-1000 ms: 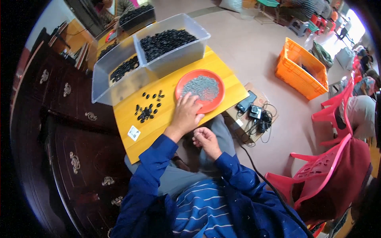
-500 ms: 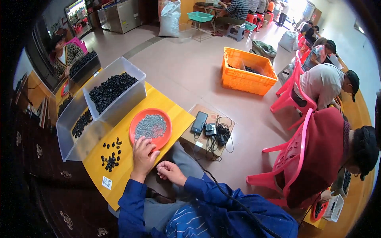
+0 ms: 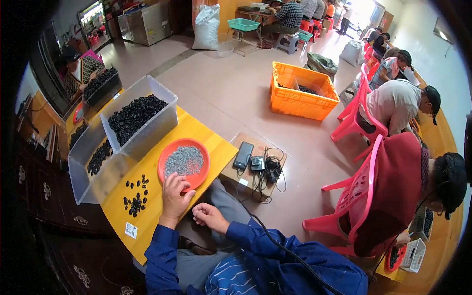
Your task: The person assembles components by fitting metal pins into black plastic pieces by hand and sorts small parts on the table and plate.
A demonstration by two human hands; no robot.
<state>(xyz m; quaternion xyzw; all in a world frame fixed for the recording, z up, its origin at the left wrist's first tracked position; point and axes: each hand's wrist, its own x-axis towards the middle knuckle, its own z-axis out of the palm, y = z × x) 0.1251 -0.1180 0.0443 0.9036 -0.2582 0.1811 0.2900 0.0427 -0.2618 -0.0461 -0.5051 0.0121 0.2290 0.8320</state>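
Left grip (image 3: 175,194) lying palm down on the yellow worktop (image 3: 156,196), fingers spread loose and reaching onto the near rim of the orange dish (image 3: 201,173); not closing on anything that shows, fingertips just touching the dish edge. Dish is sitting right ahead of this grip, holding a heap of small grey metal pieces (image 3: 184,160). Scattered small black parts (image 3: 135,196) are lying on the worktop just to the left of the left grip, loose, some bunched in a little cluster, not touching the hand. White label sticker (image 3: 131,230) is sitting on the worktop edge, left and nearer than the grip.

Right grip (image 3: 208,216) curling half shut over the lap, off the worktop, just right of and nearer than the left grip; fingers folded in, cannot tell whether anything small is pinched inside. Both forearms in blue sleeves (image 3: 158,250).

Farther ahead-left of the left grip, two clear plastic bins: one (image 3: 147,129) filled with many black parts, the other (image 3: 84,162) with a smaller pile. Right of the right grip, a low cardboard box (image 3: 246,174) on the floor carrying a phone and cabled gadgets. Orange crate (image 3: 302,92) well beyond; other people sitting on pink chairs (image 3: 366,196) far right
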